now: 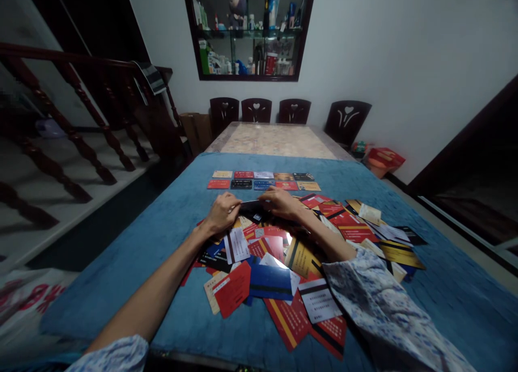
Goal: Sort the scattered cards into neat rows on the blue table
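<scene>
The counter (279, 137), the largest form, is a long slab whose far end shows a mottled, stone-like surface with a darker border; its near part lies under a soft blue cloth (162, 221), finely creased. At the left stands a balustrade (81, 58) of glossy reddish-brown posts, turned in bulbous profile. A dark-framed cabinet (249, 77) is set in the smooth white wall, its glass shelf crossing between crowded bottles. Dark chairs (339, 121) with heart-shaped cut-outs in their backs line the counter's far side, and a brown box (197, 132) with flat sides stands to their left.

On the cloth spreads an irregular pile of cards (270, 281), thin, flat rectangles with rounded corners in red, blue, gold, white and black, many crossed by a dark stripe and some glossy enough to reflect light. Patterned fabric sleeves (376, 296) lead to the hands. The left hand (222, 212) and right hand (280, 202) pinch opposite ends of one dark card (250, 204), tilted nearly edge-on above the pile's far edge. Just beyond lie two neat rows of cards (264, 185), five in each.
</scene>
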The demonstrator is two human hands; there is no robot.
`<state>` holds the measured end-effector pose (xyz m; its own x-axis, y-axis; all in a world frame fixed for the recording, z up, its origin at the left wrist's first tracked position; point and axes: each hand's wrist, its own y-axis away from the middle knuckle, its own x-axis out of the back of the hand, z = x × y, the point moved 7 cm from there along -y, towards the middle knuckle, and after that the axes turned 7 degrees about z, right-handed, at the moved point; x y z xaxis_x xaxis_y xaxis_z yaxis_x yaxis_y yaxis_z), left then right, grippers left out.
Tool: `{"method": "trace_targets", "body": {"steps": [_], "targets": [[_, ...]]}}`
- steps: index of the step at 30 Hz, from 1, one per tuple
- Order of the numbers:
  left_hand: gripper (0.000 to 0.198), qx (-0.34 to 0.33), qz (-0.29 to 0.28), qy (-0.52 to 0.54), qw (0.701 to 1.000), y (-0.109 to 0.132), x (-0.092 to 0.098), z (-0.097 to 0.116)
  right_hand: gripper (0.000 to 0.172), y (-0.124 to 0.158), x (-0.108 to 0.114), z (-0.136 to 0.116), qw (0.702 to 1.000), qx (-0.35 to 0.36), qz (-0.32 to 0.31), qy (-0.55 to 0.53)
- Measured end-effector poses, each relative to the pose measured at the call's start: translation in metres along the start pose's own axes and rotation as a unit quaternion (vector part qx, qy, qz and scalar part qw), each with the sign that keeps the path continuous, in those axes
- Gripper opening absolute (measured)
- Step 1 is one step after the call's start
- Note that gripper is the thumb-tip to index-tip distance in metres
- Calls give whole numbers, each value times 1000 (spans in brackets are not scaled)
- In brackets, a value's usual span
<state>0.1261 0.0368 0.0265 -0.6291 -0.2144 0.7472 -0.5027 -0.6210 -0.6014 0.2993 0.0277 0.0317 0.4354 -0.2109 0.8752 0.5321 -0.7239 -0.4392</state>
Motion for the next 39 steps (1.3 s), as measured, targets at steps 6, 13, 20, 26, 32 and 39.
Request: {"method": "trace_targets", "body": {"steps": [6, 13, 20, 26, 32, 39], "targets": [[28, 31, -6, 11, 999, 0, -2, -5, 31, 0, 0, 0, 997, -68, 2, 35], [47, 49, -5, 19, 999, 0, -3, -6, 33, 1, -2, 1, 991, -117, 5, 70], [45, 41, -21, -21, 999, 3, -8, -5, 37, 2, -4, 1, 987, -123, -8, 106], [48, 53, -47, -51, 996, 4, -12, -4, 44, 2, -5, -3, 985, -128, -38, 108], [47, 62, -57, -59, 995, 3, -11, 1, 43, -1, -9, -3, 989, -112, -6, 96], [47, 78, -54, -49, 994, 1, -13, -2, 52, 0, -13, 1, 993, -75, -6, 91]]}}
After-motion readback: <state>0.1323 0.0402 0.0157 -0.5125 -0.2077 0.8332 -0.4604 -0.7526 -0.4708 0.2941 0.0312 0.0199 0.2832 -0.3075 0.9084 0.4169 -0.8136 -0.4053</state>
